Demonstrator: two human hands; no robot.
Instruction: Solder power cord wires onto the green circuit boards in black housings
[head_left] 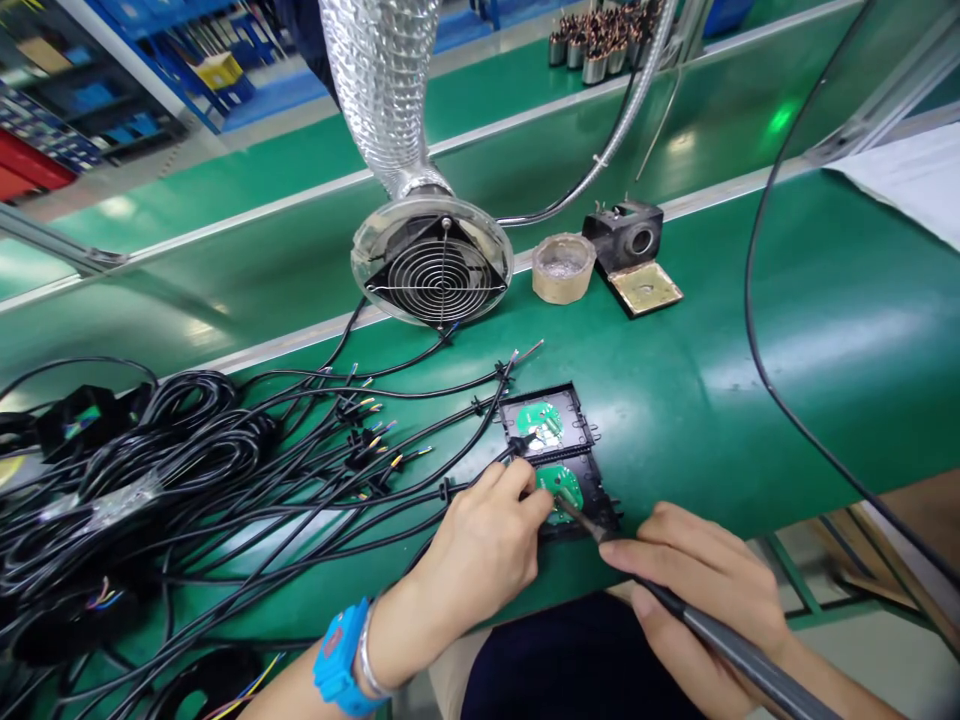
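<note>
My right hand (697, 590) is closed around the grey handle of a soldering iron (720, 640). The iron's tip rests at the green circuit board (561, 488) in the nearer half of a black plastic case (600, 500). Over the left edge of that case, my left hand (480, 545) is pinched, fingertips close to the tip. A black cable runs in under this hand and seems held in its fingers, which hide the cable's end. In the farther half of the case lies a second green board (538, 425), with a black cable reaching its lower edge.
Many black cables (202, 430) with stripped coloured ends spread over the left of the green bench (697, 400). A fume extractor fan (442, 275) stands behind the case. Right of it are a round tan pot (562, 268) and a soldering iron stand (634, 245). A black cord (761, 350) hangs at right.
</note>
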